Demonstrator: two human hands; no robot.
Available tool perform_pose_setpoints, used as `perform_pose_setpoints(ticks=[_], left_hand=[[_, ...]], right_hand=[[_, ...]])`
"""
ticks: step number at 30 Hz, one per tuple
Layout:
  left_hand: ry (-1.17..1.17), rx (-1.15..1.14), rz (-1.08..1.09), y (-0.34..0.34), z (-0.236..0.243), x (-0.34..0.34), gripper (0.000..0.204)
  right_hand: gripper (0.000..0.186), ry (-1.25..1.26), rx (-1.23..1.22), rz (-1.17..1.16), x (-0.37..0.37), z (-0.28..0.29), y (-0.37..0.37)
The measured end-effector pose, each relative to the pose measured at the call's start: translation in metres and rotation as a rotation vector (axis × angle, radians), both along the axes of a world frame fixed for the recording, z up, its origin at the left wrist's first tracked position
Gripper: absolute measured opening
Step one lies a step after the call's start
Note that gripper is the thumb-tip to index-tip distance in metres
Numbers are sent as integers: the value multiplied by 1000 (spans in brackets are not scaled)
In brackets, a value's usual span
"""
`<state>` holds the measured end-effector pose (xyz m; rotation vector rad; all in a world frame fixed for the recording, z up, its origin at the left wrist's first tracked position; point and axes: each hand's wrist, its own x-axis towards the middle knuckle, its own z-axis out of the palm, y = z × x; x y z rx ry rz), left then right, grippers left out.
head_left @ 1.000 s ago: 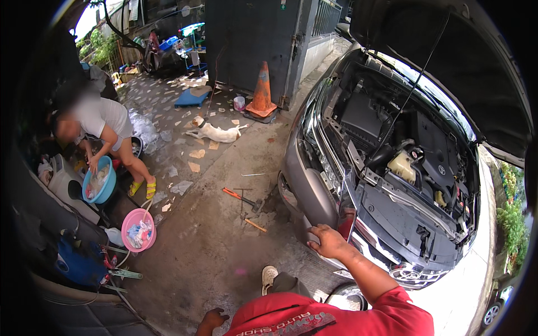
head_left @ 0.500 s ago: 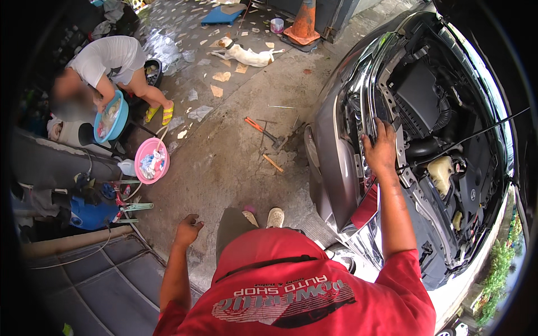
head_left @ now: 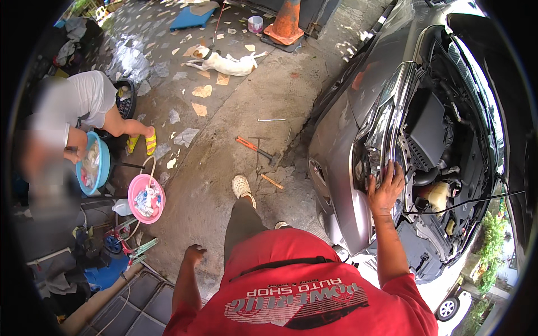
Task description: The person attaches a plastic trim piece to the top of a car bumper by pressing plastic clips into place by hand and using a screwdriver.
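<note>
My right hand [head_left: 386,190] lies with spread fingers on the front edge of a grey car [head_left: 350,134], by the headlight [head_left: 372,162]. It grips nothing. Under the raised hood, the engine bay shows a black box-shaped cover [head_left: 427,131] and a pale plastic tank [head_left: 437,196]. My left hand [head_left: 194,255] hangs low at my side, loosely open and holding nothing. On the concrete ahead lie a hammer [head_left: 259,150] with an orange handle, a short wooden stick or handle [head_left: 272,181], and a thin metal rod [head_left: 271,120].
At left a person in a white shirt [head_left: 92,98] bends over a blue basin [head_left: 100,168]. A pink basin [head_left: 147,204] of cloth with a hose stands nearer. A dog [head_left: 230,64] lies ahead, near an orange traffic cone [head_left: 287,25]. A thin prop rod [head_left: 465,202] crosses the engine bay.
I have stepped forward, one shoe now ahead near the hammer. My right hand has shifted along the car's front edge, and the view has turned. My left hand stays low and empty.
</note>
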<state>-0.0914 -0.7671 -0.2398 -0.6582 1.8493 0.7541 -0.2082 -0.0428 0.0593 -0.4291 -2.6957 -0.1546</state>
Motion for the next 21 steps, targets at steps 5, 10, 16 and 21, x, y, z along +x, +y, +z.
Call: perform_pose_setpoints(ticks=[5,10,16,21], left_hand=[[248,-74,-9,-63,48,-195,45],[680,-45,78,-73,127,-351,39],[599,1,29,-64,112,-349,39],[391,-2,-99,-58,105,-277,46]], right_hand=[[83,-97,-53,-97,-5,3,1],[88,-173,-134,-201,-6,18,-13],[88,-167,-158,-200,-14,14,-17],[87,-111,-172,-228,-14,9,-24]])
